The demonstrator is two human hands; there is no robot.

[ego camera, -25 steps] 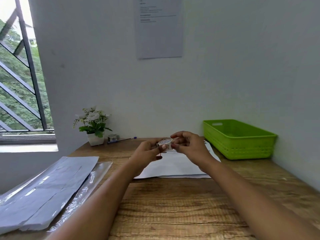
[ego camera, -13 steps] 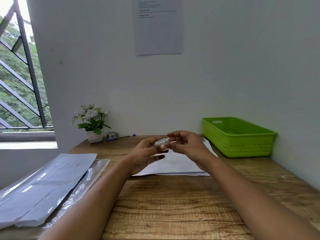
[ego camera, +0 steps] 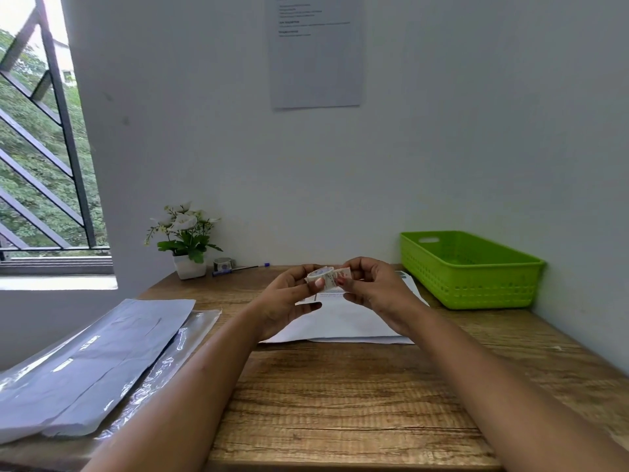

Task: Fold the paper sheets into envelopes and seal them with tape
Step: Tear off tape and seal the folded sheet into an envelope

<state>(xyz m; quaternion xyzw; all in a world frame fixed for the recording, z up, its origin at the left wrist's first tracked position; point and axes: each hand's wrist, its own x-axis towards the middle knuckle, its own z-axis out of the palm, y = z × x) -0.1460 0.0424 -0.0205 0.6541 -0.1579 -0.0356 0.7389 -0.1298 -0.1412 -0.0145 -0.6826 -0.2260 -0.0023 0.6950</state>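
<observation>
Your fingers (ego camera: 357, 267) curl round the tape roll (ego camera: 321, 274): your left hand (ego camera: 286, 301) grips it, and your right hand (ego camera: 374, 294) pinches what looks like its loose end, though that's too small to be sure. You're at the sealing step. Next, draw out a strip and press it onto the folded paper (ego camera: 340, 327) lying beneath your hands. Farther right, the green basket (ego camera: 476, 287) holds nothing visible.

I can't read the wall notice (ego camera: 316, 63); its top runs off frame. The left hand (ego camera: 286, 301) and right hand (ego camera: 377, 294) hide part of the white sheet (ego camera: 340, 325) and the tape roll (ego camera: 321, 275).
</observation>
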